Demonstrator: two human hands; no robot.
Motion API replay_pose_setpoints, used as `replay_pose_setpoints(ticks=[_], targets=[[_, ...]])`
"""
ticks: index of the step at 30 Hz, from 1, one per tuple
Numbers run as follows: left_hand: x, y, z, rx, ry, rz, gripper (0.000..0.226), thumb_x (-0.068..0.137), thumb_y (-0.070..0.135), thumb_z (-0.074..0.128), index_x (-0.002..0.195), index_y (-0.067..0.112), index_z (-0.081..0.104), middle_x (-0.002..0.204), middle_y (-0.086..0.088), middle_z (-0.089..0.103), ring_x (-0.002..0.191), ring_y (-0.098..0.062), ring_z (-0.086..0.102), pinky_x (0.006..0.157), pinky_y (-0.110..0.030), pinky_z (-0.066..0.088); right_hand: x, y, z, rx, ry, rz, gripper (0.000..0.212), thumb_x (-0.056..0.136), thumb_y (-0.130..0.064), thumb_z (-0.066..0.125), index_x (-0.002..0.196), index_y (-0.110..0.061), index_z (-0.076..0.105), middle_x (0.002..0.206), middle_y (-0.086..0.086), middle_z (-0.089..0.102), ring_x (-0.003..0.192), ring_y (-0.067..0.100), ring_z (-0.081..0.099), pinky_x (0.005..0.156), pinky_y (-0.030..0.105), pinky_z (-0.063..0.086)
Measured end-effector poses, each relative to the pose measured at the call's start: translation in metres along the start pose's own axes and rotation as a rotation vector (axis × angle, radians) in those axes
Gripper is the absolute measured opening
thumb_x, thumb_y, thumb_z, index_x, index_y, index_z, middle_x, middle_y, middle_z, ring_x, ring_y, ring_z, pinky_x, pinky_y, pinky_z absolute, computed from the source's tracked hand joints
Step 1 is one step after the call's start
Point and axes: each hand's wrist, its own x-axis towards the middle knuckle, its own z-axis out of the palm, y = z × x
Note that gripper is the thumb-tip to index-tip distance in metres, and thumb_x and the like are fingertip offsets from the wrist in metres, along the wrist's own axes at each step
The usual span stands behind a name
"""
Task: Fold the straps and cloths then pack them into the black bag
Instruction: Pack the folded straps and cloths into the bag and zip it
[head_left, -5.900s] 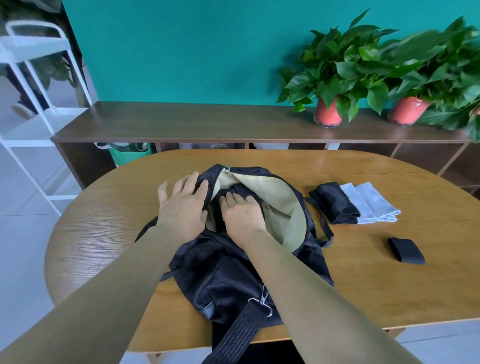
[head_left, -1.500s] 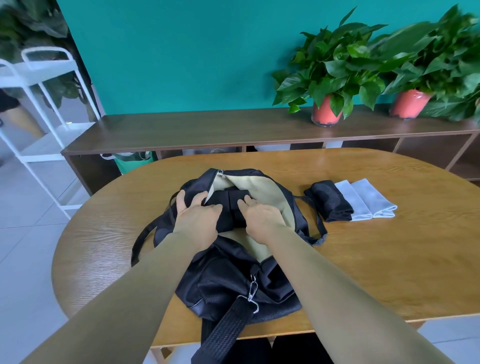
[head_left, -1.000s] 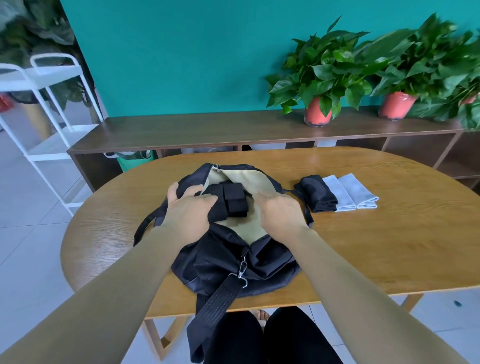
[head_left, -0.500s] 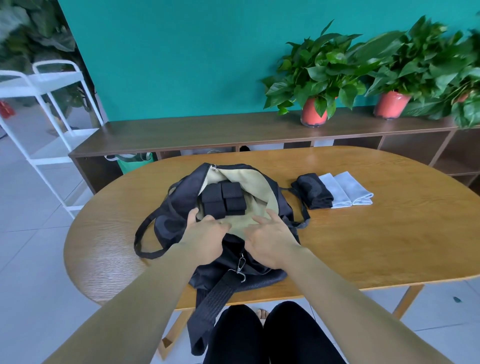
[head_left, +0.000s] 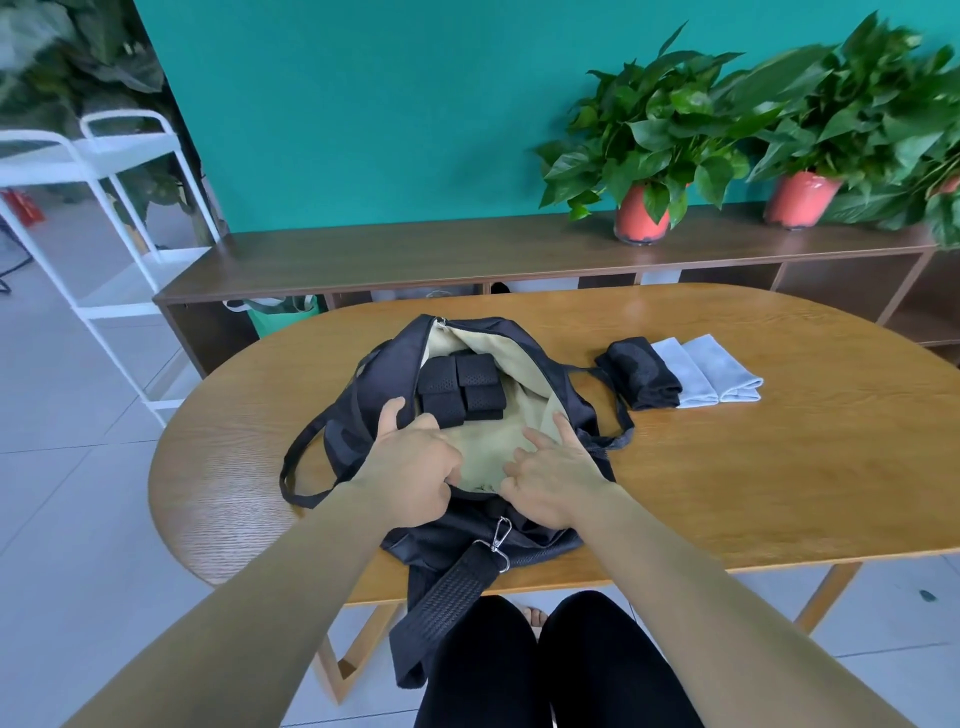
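The black bag (head_left: 363, 400) lies open on the wooden table (head_left: 753, 467), its beige lining showing. Several folded black straps (head_left: 462, 387) sit side by side inside it, at the far left of the opening. My left hand (head_left: 415, 467) grips the bag's near rim, thumb raised beside the straps. My right hand (head_left: 553, 480) holds the near rim and lining just right of it, fingers curled. To the right of the bag lie a folded black cloth (head_left: 641, 379) and two folded light blue cloths (head_left: 706, 371), touching one another.
The bag's wide black shoulder strap (head_left: 441, 597) hangs over the table's near edge onto my lap. A low wooden shelf (head_left: 415, 254) with potted plants (head_left: 644, 156) runs behind the table. A white rack (head_left: 104, 218) stands at the left.
The folded strap that lay on the table at the right is now in the bag with the others. Both hands have drawn back from the straps to the bag's near rim.
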Motion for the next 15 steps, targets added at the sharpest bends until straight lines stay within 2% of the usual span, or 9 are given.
replay_pose_setpoints(ticks=[2,6,13,15], targets=[[-0.002,0.001,0.001,-0.024,-0.015,0.003,0.018,0.085,0.015,0.045,0.087,0.027,0.058,0.096,0.011,0.061,0.117,-0.005,0.039,0.114,-0.050,-0.016,-0.001,0.000,0.001,0.004,0.004,0.002,0.057,0.100,-0.038,0.008,0.134,-0.016,0.048,0.144,0.007,0.041,0.146,0.026,0.004,0.111,0.056,-0.015],[-0.009,0.002,0.002,-0.012,-0.043,-0.023,0.020,0.089,0.014,0.038,0.098,0.024,0.053,0.085,0.009,0.052,0.096,-0.013,0.055,0.115,-0.051,-0.013,-0.002,0.003,0.007,0.008,0.012,-0.003,0.056,0.101,-0.036,0.007,0.143,-0.016,0.038,0.151,0.006,0.032,0.147,0.024,0.000,0.110,0.055,-0.017],[-0.024,0.003,0.004,-0.026,-0.037,-0.016,0.030,0.091,0.008,0.039,0.115,0.023,0.048,0.097,0.013,0.047,0.100,-0.007,0.051,0.115,-0.048,-0.016,-0.006,0.005,0.012,0.003,0.053,-0.017,0.057,0.100,-0.036,0.005,0.144,-0.015,0.035,0.152,0.003,0.030,0.147,0.024,-0.001,0.113,0.056,-0.014],[-0.029,0.003,0.008,-0.033,-0.040,-0.016,0.036,0.088,0.004,0.040,0.118,0.022,0.046,0.111,0.013,0.049,0.111,-0.005,0.050,0.114,-0.051,-0.016,-0.007,0.007,0.014,0.015,0.060,-0.021,0.057,0.100,-0.037,0.004,0.145,-0.015,0.033,0.153,0.002,0.028,0.147,0.023,-0.003,0.113,0.056,-0.013]])
